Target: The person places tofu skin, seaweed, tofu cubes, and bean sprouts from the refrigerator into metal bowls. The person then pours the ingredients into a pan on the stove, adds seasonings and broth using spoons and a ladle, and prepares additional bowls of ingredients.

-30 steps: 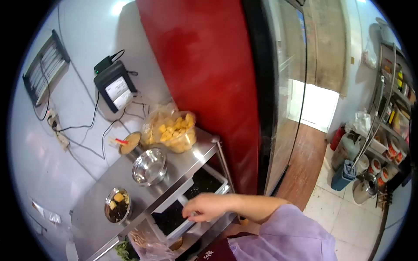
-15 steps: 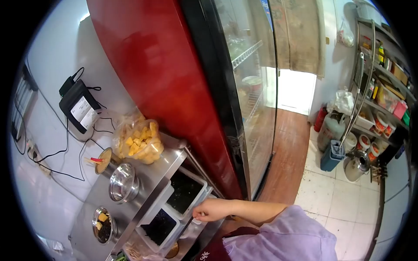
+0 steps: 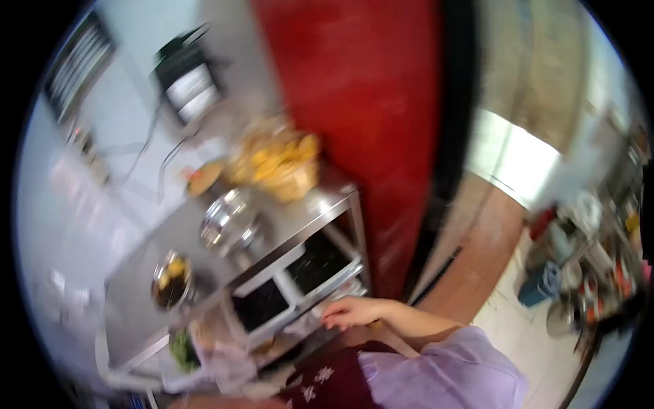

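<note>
My right hand (image 3: 349, 312) reaches in from the right, beside the front edge of two white tubs under the counter. Its fingers look loosely bent, but blur hides whether they touch or hold anything. One tub (image 3: 298, 258) has very dark contents, and the other tub (image 3: 276, 332) holds similar dark stuff. At the bottom edge, a blurred patch of skin appears to be part of my left hand (image 3: 228, 403); its fingers do not show. Leafy greens (image 3: 182, 351) and a pinkish plastic bag (image 3: 228, 361) are near it, on the lower level.
On the steel counter (image 3: 146, 235) stand a shiny bowl (image 3: 231, 221), a bowl with yellow chunks and dark bits (image 3: 172, 283), a can (image 3: 206, 178) and a bag of yellow pieces (image 3: 286, 163). A red fridge side (image 3: 361, 102) rises beyond. Shelving (image 3: 613, 245) is far right.
The view has swung left and down, so the counter sits farther right and more of its lower level shows. The skin patch has appeared at the bottom. My right hand stays near the tubs.
</note>
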`<state>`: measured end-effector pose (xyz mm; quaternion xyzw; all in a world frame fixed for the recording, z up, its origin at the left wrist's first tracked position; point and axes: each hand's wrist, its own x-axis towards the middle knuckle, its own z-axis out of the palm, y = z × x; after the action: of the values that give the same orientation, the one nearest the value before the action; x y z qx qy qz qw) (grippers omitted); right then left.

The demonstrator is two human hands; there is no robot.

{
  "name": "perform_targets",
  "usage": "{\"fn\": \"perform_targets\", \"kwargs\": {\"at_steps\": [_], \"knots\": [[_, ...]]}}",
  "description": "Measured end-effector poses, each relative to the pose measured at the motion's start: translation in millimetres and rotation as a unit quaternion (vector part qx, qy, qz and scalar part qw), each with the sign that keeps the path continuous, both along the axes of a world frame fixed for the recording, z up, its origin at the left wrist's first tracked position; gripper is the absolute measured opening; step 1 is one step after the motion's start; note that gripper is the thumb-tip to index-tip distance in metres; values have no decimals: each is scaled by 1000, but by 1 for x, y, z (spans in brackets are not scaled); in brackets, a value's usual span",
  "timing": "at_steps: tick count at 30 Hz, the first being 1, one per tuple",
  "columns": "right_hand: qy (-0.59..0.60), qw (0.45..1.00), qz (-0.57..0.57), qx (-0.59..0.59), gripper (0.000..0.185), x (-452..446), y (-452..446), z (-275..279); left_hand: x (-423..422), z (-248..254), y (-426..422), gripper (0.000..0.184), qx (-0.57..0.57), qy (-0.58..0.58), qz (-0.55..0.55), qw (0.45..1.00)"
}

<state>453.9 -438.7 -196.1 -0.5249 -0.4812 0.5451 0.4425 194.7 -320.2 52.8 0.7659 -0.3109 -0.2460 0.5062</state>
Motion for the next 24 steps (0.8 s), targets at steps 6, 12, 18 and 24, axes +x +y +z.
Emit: {"fn": "perform_targets", "kwargs": {"at_steps": [6, 12, 18, 24], "knots": [[-333, 935, 81, -90, 35, -2, -39, -235, -81, -30, 44, 38, -84, -130, 499, 853], [-380, 845, 208, -314, 34, 48, -74, -272, -111, -33, 140, 29, -73, -136, 835, 527], [-413, 887, 204, -27, 33, 78, -58, -272, -74, -44, 211, 39, -27, 5, 861, 508], [-288, 935, 87, -188, 35, 18, -22, -260, -52, -56, 227, 30, -56, 77, 828, 553]]}}
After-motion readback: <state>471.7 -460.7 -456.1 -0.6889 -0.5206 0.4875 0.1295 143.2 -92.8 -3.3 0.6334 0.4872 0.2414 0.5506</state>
